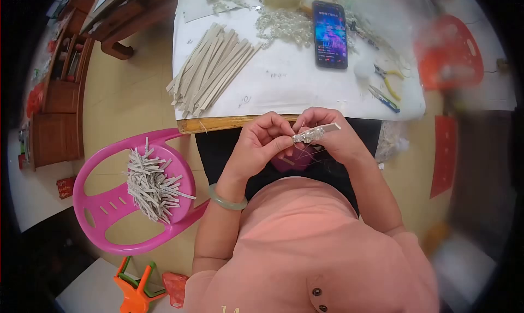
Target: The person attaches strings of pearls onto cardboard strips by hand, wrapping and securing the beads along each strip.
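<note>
Just past the table's near edge, over my lap, both hands meet on one flat pale strip (331,128) with clear beads wrapped along its lower part. My left hand (266,140) pinches the beaded end between thumb and fingertips. Curled round the strip from the other side is my right hand (329,133), its fingers closed near the bare end. Thin loose thread hangs below the beads. Some of the right fingertips are hidden behind the strip.
Bare strips (214,67) lie piled on the white-covered table (278,94). Beyond are clear beads (284,26), a lit phone (330,34), yellow-handled pliers (390,84) and blue snips (385,99). A pink chair (93,187) holds beaded strips (153,185); a red stool (450,51) stands right.
</note>
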### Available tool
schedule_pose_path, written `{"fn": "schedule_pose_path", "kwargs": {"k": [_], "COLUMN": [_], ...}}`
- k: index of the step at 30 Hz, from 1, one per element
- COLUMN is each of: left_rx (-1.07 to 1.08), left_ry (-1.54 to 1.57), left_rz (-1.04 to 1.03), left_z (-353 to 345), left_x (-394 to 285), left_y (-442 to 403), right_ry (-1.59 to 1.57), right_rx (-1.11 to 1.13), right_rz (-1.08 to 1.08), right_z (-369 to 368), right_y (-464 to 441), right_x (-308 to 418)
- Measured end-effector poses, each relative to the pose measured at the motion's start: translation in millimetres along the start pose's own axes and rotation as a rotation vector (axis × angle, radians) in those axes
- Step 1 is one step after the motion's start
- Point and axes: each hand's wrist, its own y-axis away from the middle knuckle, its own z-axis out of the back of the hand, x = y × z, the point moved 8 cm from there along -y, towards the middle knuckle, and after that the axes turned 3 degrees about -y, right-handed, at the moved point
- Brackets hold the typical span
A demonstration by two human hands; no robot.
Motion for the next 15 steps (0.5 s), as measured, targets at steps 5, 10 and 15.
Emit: {"fn": "schedule_pose_path", "kwargs": {"k": [5, 10, 15], "left_rx": [0.056, 0.124, -0.102], "left_ry": [0.083, 0.077, 0.511], "left_rz": [-0.035, 0.066, -0.206], "left_z": [-10, -36, 25], "left_x": [0, 2, -8], "left_y": [-1, 9, 4], "right_ry": [0.036, -0.178, -0.852], "right_rx": [-0.070, -0.327, -0.365], "right_rz": [0.044, 0.283, 0.474], "right_z": [7, 68, 149], "right_y": [2, -10, 23], "right_x": [-5, 14, 27]}}
